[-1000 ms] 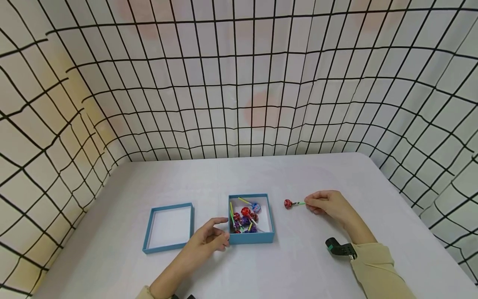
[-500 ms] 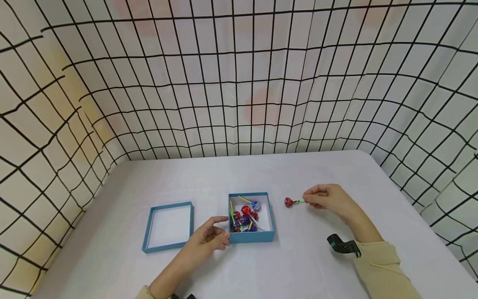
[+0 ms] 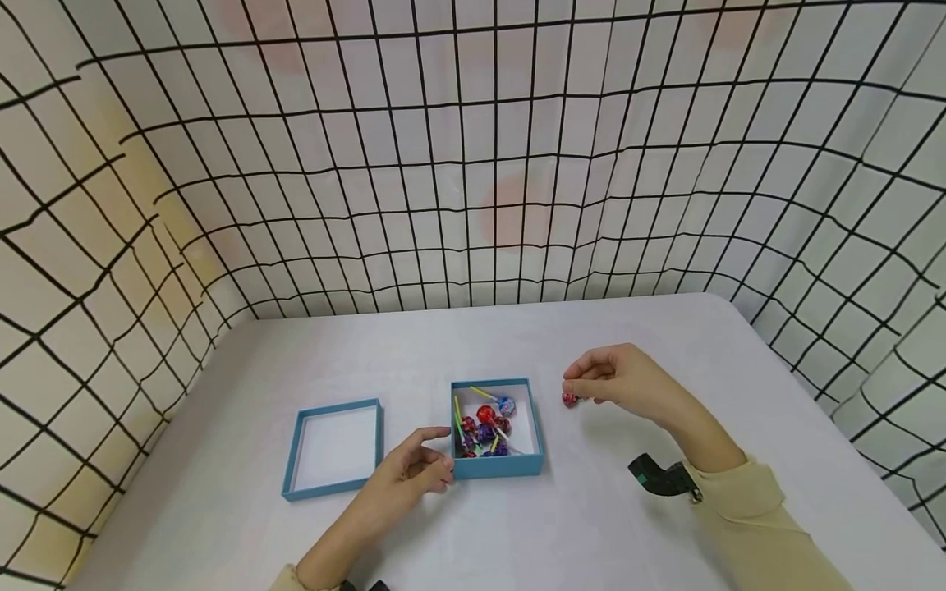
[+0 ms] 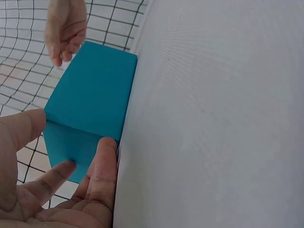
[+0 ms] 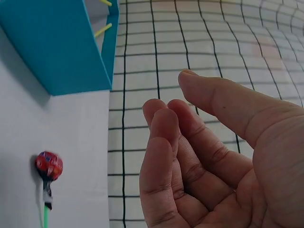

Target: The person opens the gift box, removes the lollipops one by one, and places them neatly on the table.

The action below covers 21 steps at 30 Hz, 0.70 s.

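Note:
A blue open-topped box stands mid-table with several wrapped lollipops inside, their wrappers red, purple and blue. Fingertips of my left hand touch the box's left side near its front corner; the left wrist view shows those fingers against the blue wall. To the right of the box, a red-wrapped lollipop with a green stick lies on the table. My right hand hovers above that lollipop, hiding most of its stick in the head view. Nothing is between the right thumb and fingers, which are apart.
A shallow blue-rimmed lid, white inside, lies left of the box. White cloth covers the table. A black-gridded white backdrop rises behind and at both sides. A black strap device sits on the right wrist.
My right hand has let go of the lollipop's stick, lifted, and moved left over it. The lollipop stays on the table. The left hand and the box keep their places.

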Tool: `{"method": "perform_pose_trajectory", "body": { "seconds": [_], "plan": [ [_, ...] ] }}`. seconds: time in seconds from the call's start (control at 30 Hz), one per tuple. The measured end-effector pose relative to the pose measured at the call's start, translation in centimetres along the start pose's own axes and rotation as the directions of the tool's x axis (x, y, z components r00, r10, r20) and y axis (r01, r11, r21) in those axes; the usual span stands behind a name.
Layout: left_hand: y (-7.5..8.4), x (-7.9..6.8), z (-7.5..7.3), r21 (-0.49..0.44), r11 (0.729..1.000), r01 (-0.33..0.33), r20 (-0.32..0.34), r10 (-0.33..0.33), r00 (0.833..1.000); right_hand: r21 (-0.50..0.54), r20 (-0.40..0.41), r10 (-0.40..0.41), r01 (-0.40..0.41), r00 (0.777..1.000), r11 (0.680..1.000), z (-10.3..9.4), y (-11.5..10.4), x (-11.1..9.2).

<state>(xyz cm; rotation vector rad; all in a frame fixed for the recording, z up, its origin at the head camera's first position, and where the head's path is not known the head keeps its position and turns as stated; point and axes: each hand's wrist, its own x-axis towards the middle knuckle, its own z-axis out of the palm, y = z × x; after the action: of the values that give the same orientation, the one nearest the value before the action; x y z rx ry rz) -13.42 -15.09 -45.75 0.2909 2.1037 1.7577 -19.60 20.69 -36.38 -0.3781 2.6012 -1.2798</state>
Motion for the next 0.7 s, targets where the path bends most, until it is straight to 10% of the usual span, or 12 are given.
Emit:
{"method": "perform_pose_trajectory", "body": {
  "seconds": [0.7],
  "plan": [
    [-0.3,0.1,-0.1,0.008,1.0,-0.01,0.004,0.01,1.0,-0.102,0.111,0.002,0.009,0.994,0.995,2.8,-2.2,2.8]
  ]
}}
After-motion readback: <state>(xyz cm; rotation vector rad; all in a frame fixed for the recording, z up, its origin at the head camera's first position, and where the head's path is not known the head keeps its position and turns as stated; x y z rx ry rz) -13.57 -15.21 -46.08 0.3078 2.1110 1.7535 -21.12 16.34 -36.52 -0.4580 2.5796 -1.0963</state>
